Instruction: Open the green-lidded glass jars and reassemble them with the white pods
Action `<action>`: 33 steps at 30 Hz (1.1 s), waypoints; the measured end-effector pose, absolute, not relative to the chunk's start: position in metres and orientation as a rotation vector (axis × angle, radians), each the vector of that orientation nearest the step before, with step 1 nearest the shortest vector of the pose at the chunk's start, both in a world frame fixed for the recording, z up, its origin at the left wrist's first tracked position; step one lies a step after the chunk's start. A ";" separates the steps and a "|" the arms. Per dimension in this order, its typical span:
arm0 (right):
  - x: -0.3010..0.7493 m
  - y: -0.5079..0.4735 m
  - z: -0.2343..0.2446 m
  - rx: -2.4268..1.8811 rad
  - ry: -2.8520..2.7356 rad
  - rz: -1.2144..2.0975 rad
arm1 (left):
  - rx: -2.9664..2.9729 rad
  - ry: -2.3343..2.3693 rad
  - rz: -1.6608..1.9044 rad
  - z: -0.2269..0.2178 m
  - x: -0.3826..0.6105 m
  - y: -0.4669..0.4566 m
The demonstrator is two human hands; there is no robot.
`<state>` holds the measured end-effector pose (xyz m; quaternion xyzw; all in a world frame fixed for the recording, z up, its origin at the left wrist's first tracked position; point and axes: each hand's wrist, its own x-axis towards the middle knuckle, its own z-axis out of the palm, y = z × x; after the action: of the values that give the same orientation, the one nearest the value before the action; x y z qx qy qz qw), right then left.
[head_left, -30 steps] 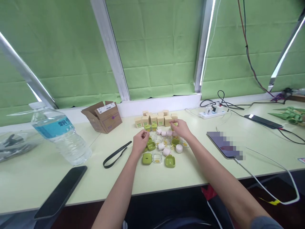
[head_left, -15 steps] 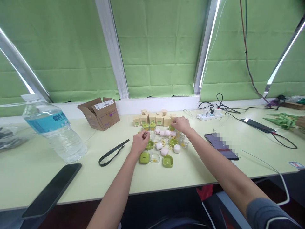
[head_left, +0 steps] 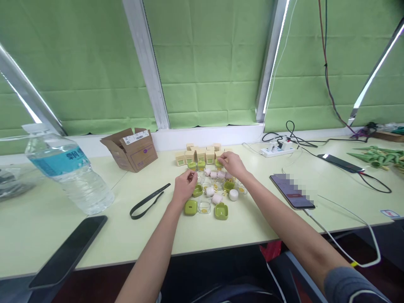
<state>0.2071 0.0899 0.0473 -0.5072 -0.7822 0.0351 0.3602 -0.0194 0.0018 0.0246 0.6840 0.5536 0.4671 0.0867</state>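
Observation:
My right hand (head_left: 232,164) pinches a small green case (head_left: 218,163) by its edge, just in front of the row of little boxes (head_left: 200,155). My left hand (head_left: 185,184) hangs at the left of the cluster with its fingers curled together; whatever is between them is too small to make out. Beneath and between the hands lie pale pink rounded pieces (head_left: 217,198), a white one (head_left: 233,195), a clear case (head_left: 204,205) and green square pieces. Nearest me are a green lid-like piece (head_left: 191,207) and an open green tray piece (head_left: 221,211).
A water bottle (head_left: 69,168), an open carton (head_left: 131,149), a black strap (head_left: 148,202) and a dark phone (head_left: 69,248) are on the left. To the right lie another phone (head_left: 288,189), a power strip (head_left: 277,150), cables and green leafy items (head_left: 375,156).
My right hand has moved left with the green case, bringing it toward the other green cases by the boxes. My left hand has hardly moved. The hand at the far right edge is gone.

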 end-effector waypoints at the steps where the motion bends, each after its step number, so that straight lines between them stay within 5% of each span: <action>1: 0.204 0.087 0.047 -1.262 -2.007 0.115 | 2.029 1.649 1.406 0.025 -0.019 0.002; 13: 0.172 0.047 0.038 -0.854 -1.797 0.540 | 2.084 1.393 1.285 0.033 -0.009 -0.004; 33: 0.182 0.022 0.032 -0.804 -2.072 0.448 | 2.108 1.499 1.412 0.034 -0.009 -0.008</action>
<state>0.1815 0.0216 0.0318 -0.3211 -0.8280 0.1792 0.4234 -0.0092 -0.0081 0.0344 0.7119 0.5062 0.4769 0.0973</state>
